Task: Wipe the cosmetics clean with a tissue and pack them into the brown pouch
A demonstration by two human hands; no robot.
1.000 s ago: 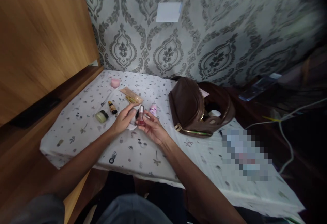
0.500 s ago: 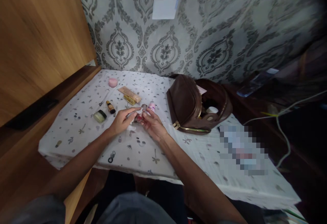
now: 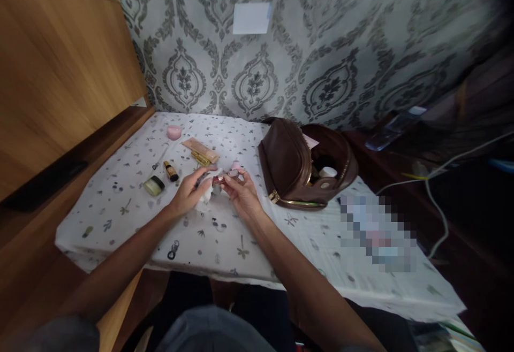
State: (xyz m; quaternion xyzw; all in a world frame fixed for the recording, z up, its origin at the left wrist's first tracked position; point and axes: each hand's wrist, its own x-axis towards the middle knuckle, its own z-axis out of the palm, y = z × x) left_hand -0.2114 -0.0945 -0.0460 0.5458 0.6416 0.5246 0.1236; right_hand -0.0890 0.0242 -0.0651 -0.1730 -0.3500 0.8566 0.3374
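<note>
My left hand [image 3: 188, 193] is closed on a crumpled white tissue [image 3: 205, 200], pressed around one end of a small red bottle. My right hand [image 3: 244, 198] pinches that red bottle [image 3: 218, 180], whose clear or greyish cap points to the right. Fingers hide part of the bottle. Just beyond my hands lie a gold tube-like item [image 3: 199, 158] and a beige squeeze tube [image 3: 203, 150]. A pink item [image 3: 235, 165] shows behind my right fingers. Left of my hands are a dark bottle with a gold cap [image 3: 171, 171] and a greenish jar [image 3: 153, 185].
A brown leather bag [image 3: 283, 162] stands unzipped at the right, with a white lid [image 3: 328, 172] inside. A pink container [image 3: 174, 132] sits near the back of the cloth-covered table [image 3: 132, 239]. A wooden cabinet [image 3: 72, 47] borders the left; a blurred-out item [image 3: 377, 234] lies at right.
The red bottle has turned from tilted upward to lying sideways between my hands. More of the white tissue shows below my left fingers. The view has shifted slightly.
</note>
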